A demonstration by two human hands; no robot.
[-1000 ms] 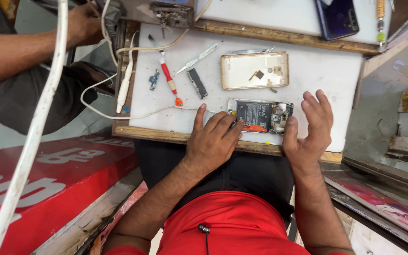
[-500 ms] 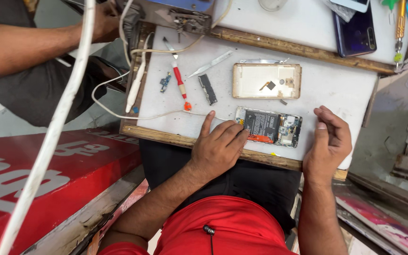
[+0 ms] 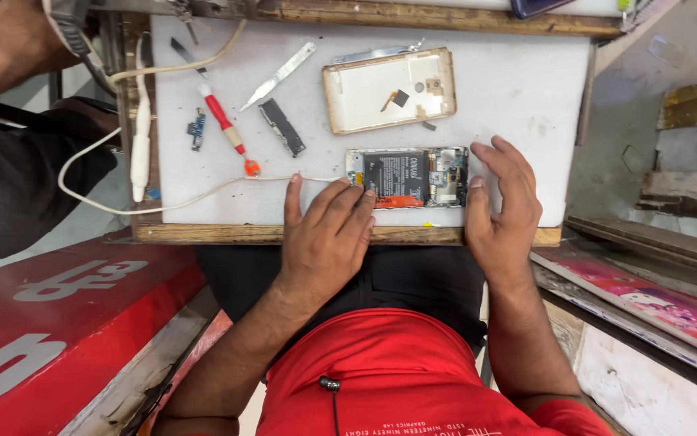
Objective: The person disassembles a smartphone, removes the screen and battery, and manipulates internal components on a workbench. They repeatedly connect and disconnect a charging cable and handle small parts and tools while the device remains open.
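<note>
An opened phone (image 3: 410, 177) with its battery and circuit board showing lies on a white work pad (image 3: 518, 97). My left hand (image 3: 326, 239) rests flat at the pad's near edge, its fingertips touching the phone's left end. At the phone's right end is my right hand (image 3: 500, 211), fingers spread, thumb against the phone's edge. The phone's gold back cover (image 3: 389, 89) lies inside-up just beyond it.
A red-handled screwdriver (image 3: 227, 129), a metal blade tool (image 3: 280, 77), a dark narrow part (image 3: 282, 127), a small blue board (image 3: 196, 129) and a white cable (image 3: 140, 145) lie on the pad's left. Another person's arm (image 3: 5, 48) is at the top left. A red sign (image 3: 58, 323) lies at lower left.
My right hand has opened out and lifted its fingers beside the phone. My left hand stays at the phone's left end. The view has shifted, so the pad sits higher.
</note>
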